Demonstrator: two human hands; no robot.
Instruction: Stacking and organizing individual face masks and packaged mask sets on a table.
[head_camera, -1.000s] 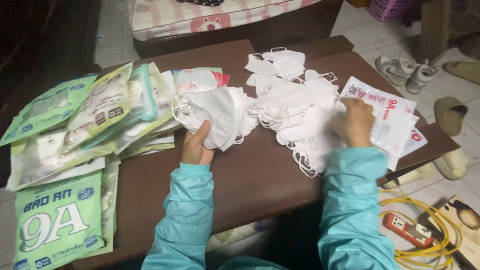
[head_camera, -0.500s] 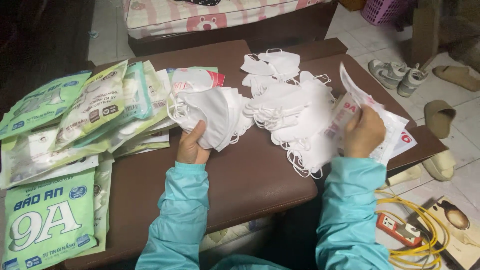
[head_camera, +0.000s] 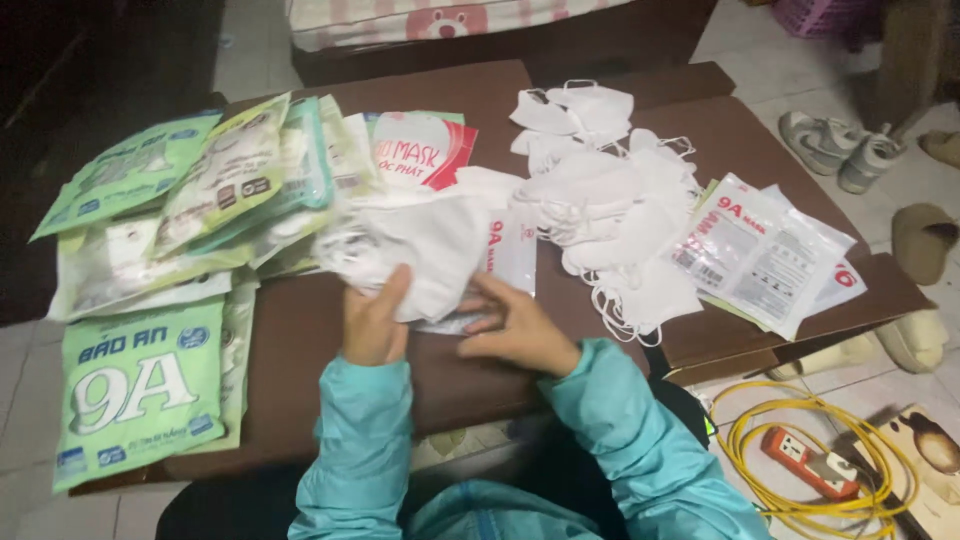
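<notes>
— Where's the stack of white face masks now?

— Centre of the frame, your left hand clamped on its lower edge. Your right hand has come in from the right, bringing a clear packaging bag against the stack, fingers pinched on the bag's edge.

— Around it?

— Loose masks right of centre, empty bags further right, filled green packs at lower left of the brown counter.

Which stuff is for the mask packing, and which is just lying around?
In use:
left hand
right hand
stack of white masks
clear pouch
loose mask pile
empty pouches
filled green packets

Lying about:
shoes
yellow cable
</notes>
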